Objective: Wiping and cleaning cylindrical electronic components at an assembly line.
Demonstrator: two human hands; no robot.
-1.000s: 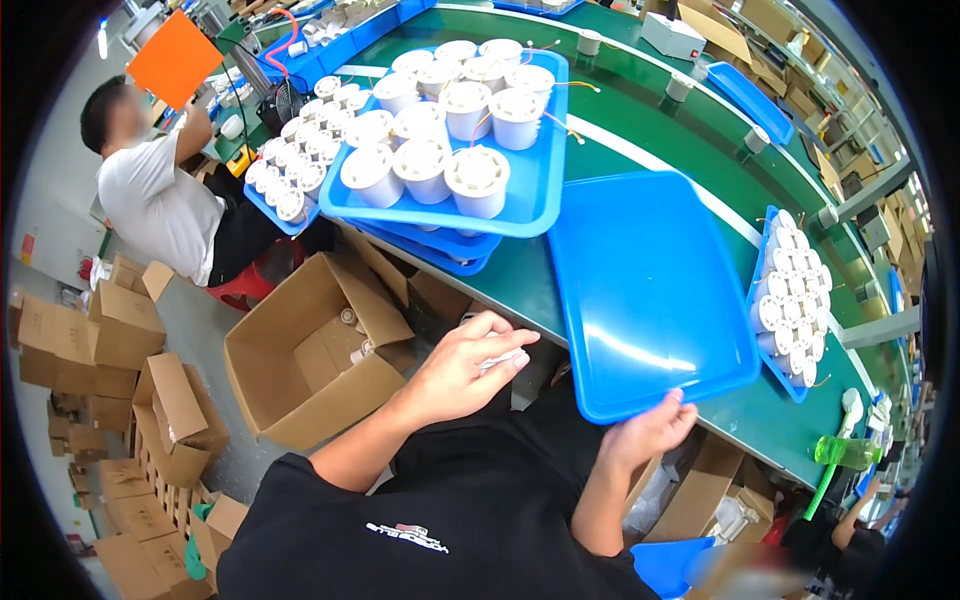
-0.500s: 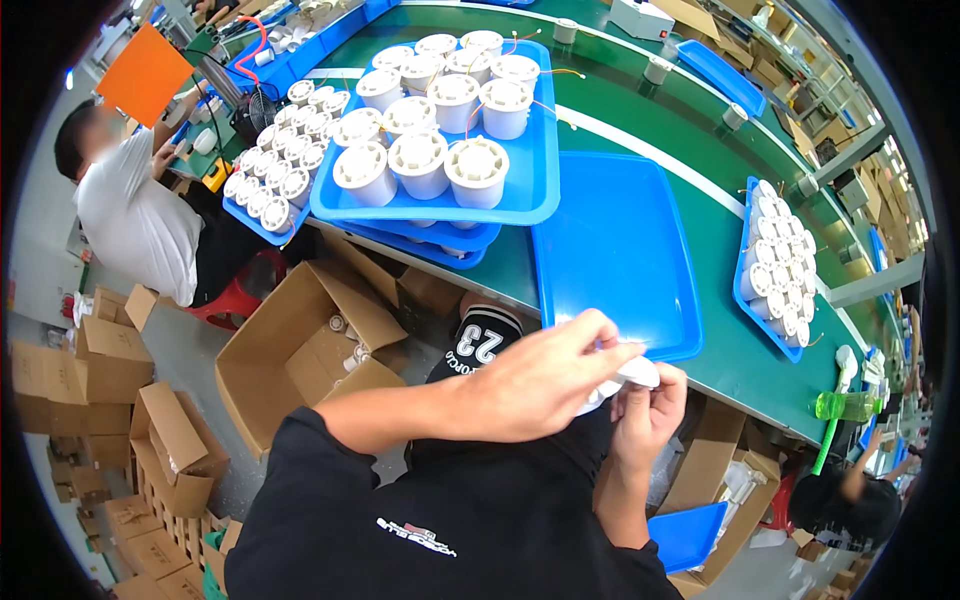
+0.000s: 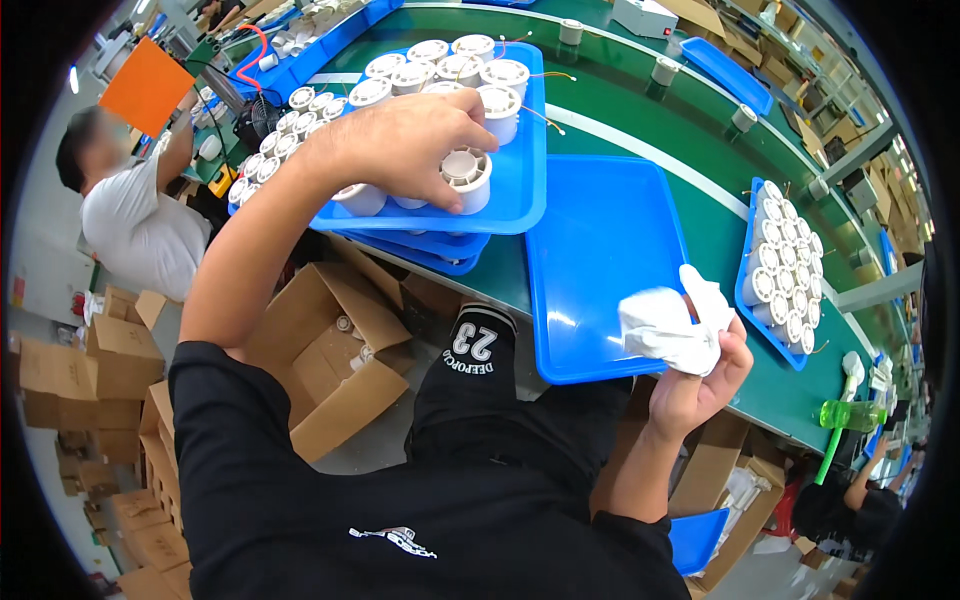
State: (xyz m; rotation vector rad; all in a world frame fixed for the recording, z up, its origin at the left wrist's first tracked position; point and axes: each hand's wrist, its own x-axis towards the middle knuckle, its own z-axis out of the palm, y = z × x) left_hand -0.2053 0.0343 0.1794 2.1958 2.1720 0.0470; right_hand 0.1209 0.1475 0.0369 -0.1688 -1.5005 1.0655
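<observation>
My left hand [image 3: 415,145] reaches over the stacked blue tray [image 3: 528,190], its thumb and fingers closed around a white cylindrical part with a spoked top [image 3: 466,180] at the tray's near right corner. More such white parts [image 3: 428,50] stand in rows there, some with thin wires; my hand and forearm hide several. A crumpled white cloth [image 3: 665,325] is gripped in my right hand [image 3: 705,385]. That hand hovers by the right near corner of a bare blue tray [image 3: 605,240], and the cloth hangs partly over its edge.
More blue trays of white parts sit at the left and at the right [image 3: 780,265]. A green conveyor [image 3: 620,80] carries single parts. Below the bench is an open cardboard box [image 3: 325,370]. A green bottle [image 3: 850,414] stands far right; a co-worker [image 3: 140,210] sits left.
My left hand has left the white cloth and moved up and left to a part on the stacked tray. My right hand has moved right and up, with the cloth now spread out.
</observation>
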